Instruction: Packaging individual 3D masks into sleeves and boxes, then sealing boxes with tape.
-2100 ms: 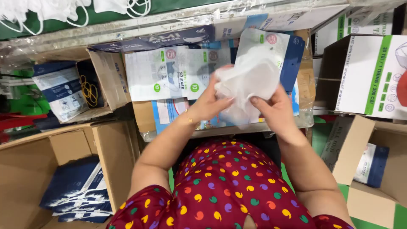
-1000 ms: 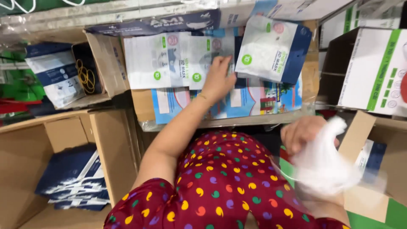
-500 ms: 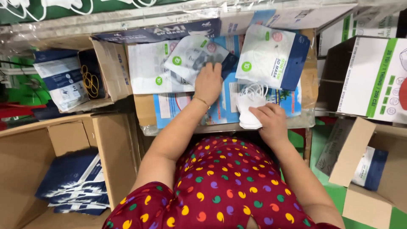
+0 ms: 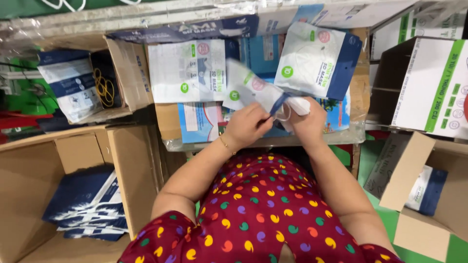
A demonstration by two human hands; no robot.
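Note:
My left hand (image 4: 247,125) grips the open end of a white and blue mask pouch (image 4: 251,87), which tilts up to the left over the work surface. My right hand (image 4: 306,122) holds a folded bundle of white masks (image 4: 296,104) with ear loops, its end right at the pouch's mouth. Both hands meet above a clear plastic tray (image 4: 352,131) lined with blue printed sheets. More flat pouches (image 4: 187,70) lie behind the hands, and another pouch (image 4: 316,61) leans at the right.
A cardboard box (image 4: 48,195) at lower left holds a stack of dark blue packets (image 4: 85,202). A smaller box (image 4: 87,85) at upper left has packets and yellow rubber bands. White and green cartons (image 4: 429,85) stand at right, above an open box (image 4: 429,195).
My right hand came back from the lower right with masks to the tray. My left hand picked a pouch off the pile and brought it to meet the right hand.

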